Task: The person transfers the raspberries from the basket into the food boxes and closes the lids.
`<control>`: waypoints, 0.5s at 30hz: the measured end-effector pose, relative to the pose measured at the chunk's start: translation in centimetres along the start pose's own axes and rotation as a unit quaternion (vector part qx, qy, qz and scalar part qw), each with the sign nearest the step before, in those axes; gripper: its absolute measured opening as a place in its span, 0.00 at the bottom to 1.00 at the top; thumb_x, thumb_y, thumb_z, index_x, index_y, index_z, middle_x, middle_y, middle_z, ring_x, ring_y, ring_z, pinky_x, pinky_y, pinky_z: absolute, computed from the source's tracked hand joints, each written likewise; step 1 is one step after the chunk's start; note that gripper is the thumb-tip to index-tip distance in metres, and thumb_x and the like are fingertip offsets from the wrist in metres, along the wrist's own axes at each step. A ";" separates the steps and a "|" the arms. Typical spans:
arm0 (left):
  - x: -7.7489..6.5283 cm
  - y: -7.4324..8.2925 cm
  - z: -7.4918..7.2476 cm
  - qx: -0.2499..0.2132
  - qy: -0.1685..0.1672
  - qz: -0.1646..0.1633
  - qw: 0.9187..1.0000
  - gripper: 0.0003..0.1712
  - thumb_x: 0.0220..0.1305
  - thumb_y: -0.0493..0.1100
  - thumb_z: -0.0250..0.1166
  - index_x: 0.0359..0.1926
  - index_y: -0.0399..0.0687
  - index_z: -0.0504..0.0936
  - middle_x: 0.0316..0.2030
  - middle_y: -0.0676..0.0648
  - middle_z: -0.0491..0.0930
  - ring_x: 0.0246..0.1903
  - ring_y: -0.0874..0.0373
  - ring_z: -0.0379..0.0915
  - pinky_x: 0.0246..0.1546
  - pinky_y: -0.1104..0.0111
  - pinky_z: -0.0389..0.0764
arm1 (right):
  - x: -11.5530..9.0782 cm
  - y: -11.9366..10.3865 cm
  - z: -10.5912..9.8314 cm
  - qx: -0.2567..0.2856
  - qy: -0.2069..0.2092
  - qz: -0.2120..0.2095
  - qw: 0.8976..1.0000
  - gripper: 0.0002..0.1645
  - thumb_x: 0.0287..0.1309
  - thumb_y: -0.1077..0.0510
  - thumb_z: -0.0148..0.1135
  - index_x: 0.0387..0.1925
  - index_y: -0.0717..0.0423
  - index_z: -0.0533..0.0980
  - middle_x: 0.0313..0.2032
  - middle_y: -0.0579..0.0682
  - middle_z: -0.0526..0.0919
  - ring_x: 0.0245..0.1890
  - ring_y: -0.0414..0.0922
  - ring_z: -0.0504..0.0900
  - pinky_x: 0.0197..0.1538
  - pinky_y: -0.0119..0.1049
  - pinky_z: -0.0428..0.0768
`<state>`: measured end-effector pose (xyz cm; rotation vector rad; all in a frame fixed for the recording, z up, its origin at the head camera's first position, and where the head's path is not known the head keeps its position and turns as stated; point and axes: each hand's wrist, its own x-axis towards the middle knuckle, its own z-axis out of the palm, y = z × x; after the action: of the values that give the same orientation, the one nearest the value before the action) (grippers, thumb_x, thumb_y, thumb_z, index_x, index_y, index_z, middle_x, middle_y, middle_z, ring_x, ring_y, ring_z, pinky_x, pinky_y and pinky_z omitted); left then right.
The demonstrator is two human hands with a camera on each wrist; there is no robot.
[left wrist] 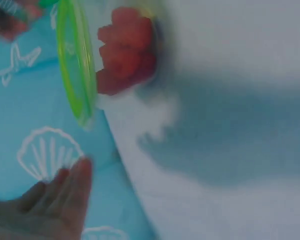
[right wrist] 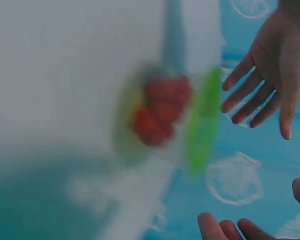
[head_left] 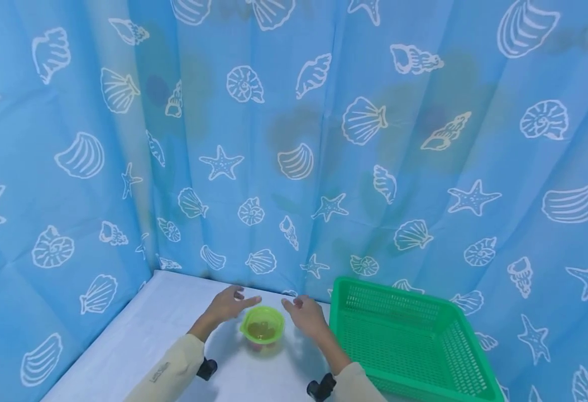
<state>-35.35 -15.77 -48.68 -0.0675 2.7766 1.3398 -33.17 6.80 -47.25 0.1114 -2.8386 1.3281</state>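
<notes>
A small clear bowl with a lime-green rim (head_left: 246, 322) stands on the white table between the two hands. Red lumps (left wrist: 127, 50) that look like berries fill its lower part in the left wrist view. My left hand (head_left: 227, 306) is just left of the bowl, its fingers loosely extended and holding nothing. On the other side, my right hand (head_left: 307, 315) is apart from the rim, also without anything in it. The right wrist view has the left hand (right wrist: 275, 70) with fingers spread, beyond the blurred green rim (right wrist: 202, 125).
A green perforated plastic basket (head_left: 414, 346) stands to the right of the right hand. Behind the white table (head_left: 173, 296) hangs a blue curtain (head_left: 283, 134) with white shell and starfish prints, and it also runs along the left side.
</notes>
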 end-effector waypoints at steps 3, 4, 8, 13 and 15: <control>0.0 1.7 -0.2 0.035 0.056 0.069 0.995 0.52 0.61 0.74 0.54 0.72 0.42 0.59 0.65 0.36 0.68 0.63 0.37 0.65 0.60 0.43 0.69 | 0.0 -1.1 -2.3 -0.019 0.036 -0.074 0.996 0.35 0.66 0.41 0.57 0.58 0.68 0.71 0.51 0.62 0.79 0.51 0.59 0.79 0.50 0.53 0.80; 0.0 2.1 -0.2 0.049 0.067 0.088 0.993 0.52 0.62 0.75 0.51 0.74 0.44 0.57 0.67 0.37 0.65 0.65 0.38 0.62 0.62 0.42 0.65 | 0.0 -1.3 -2.9 -0.025 0.048 -0.098 0.994 0.34 0.67 0.43 0.57 0.59 0.68 0.71 0.53 0.63 0.77 0.53 0.60 0.77 0.52 0.54 0.79; -0.5 2.8 -0.2 0.117 0.082 0.143 0.979 0.53 0.60 0.77 0.50 0.76 0.53 0.53 0.72 0.41 0.58 0.70 0.39 0.53 0.64 0.39 0.59 | -0.4 -1.3 -4.7 -0.075 0.086 -0.147 0.983 0.40 0.67 0.41 0.56 0.69 0.63 0.63 0.64 0.63 0.69 0.64 0.61 0.68 0.62 0.57 0.70; -1.4 1.7 0.0 0.204 0.105 0.191 0.954 0.56 0.54 0.80 0.53 0.76 0.57 0.52 0.73 0.42 0.55 0.71 0.34 0.47 0.62 0.34 0.59 | -1.5 0.5 -6.2 -0.157 0.089 -0.163 0.970 0.47 0.65 0.35 0.53 0.76 0.53 0.52 0.73 0.59 0.55 0.72 0.60 0.54 0.67 0.62 0.60; -1.7 1.0 -0.1 0.239 0.116 0.204 0.942 0.58 0.53 0.82 0.51 0.77 0.58 0.51 0.74 0.42 0.53 0.71 0.33 0.44 0.61 0.33 0.58 | -1.8 1.6 -6.8 -0.198 0.091 -0.170 0.961 0.49 0.64 0.31 0.52 0.76 0.50 0.50 0.74 0.58 0.52 0.73 0.61 0.51 0.67 0.63 0.58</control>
<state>-33.68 -15.18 -47.76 0.4213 3.3676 0.6926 -31.64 13.13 -44.18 0.4243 -2.7018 0.6580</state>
